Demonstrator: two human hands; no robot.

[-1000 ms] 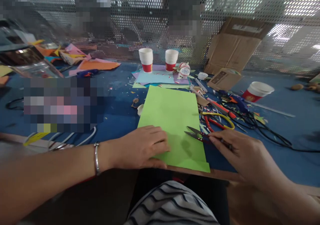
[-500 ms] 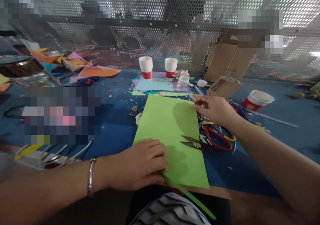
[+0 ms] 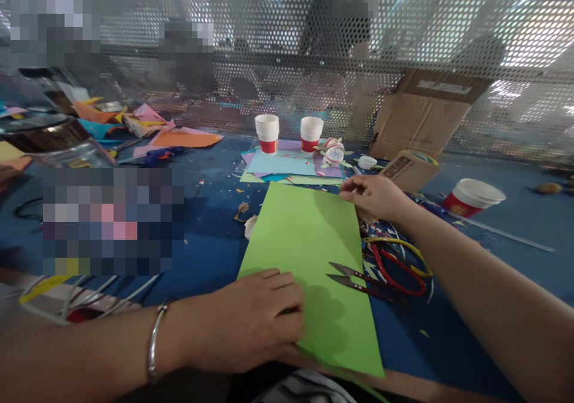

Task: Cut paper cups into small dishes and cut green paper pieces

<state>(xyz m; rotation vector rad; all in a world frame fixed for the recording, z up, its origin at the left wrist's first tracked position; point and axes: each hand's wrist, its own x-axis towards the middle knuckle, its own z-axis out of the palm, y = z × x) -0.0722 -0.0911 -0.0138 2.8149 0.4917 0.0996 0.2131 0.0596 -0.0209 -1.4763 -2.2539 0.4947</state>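
A light green sheet of paper lies lengthwise in front of me. My left hand, with a silver bangle at the wrist, rests on its lower left with curled fingers. A narrow green paper strip runs from under that hand past the table edge; the fingertips' hold is partly hidden. My right hand is at the sheet's upper right corner, fingers bent together; whatever they pinch is hidden. Thread snips lie across the sheet's right edge, blades on the paper. Beside them are red and yellow scissor handles.
Two stacks of paper cups stand on coloured paper at the back. Another paper cup tilts at the right, near a cardboard box. Coloured scraps and a glass jar are on the left. A perforated metal screen rises behind.
My right hand has come down closer to the sheet's upper right corner. The left hand stays on the sheet; less of the green strip shows. The whole view has shifted slightly.
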